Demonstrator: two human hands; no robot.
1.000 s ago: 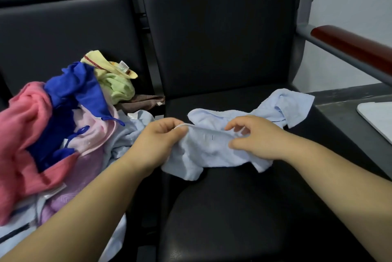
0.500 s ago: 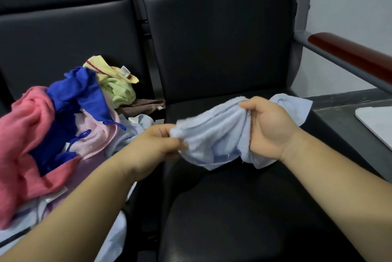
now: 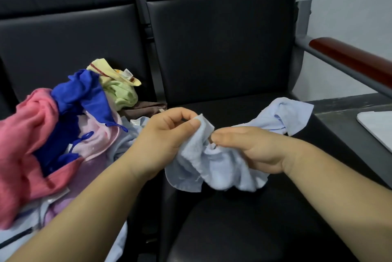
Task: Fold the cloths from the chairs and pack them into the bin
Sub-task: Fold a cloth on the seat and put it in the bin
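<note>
The left hand (image 3: 163,136) pinches the pale blue cloth (image 3: 222,170); the right hand (image 3: 252,149) grips it, fingers mostly hidden.

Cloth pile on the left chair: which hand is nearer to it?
Left. The left hand pinches a corner of the pale blue cloth just right of the pile; the right hand grips that cloth farther right, over the other seat.

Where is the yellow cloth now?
In the head view, the yellow cloth lies at the back of the left chair, over the green cloth, right of the blue cloth.
</note>
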